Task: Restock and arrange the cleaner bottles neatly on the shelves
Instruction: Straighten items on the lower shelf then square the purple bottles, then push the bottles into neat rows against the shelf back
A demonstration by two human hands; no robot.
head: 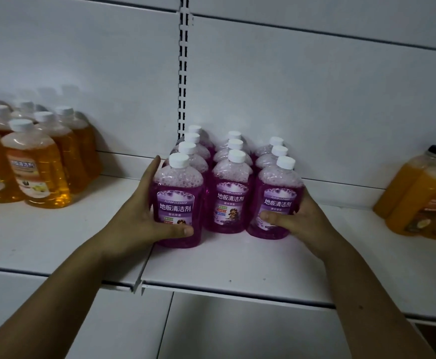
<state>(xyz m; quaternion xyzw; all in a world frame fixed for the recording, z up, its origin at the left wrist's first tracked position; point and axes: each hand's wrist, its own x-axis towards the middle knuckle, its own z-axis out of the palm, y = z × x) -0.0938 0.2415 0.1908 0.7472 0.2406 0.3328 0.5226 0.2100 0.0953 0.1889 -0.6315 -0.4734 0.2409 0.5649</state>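
Purple bottles (228, 200) clasped sideways between left hand (139, 216) and right hand (302, 224).

Glossy clear plastic on matt white-painted metal.
The purple bottles (227, 198) are made of clear, glossy plastic, closed with smooth white plastic caps (179, 160) and faced with shiny printed labels (176, 206). The shelf (237, 265) beneath them is finished in matt white paint, seemingly over metal. The orange bottles (40, 167) left of them are seen in the same glossy plastic.
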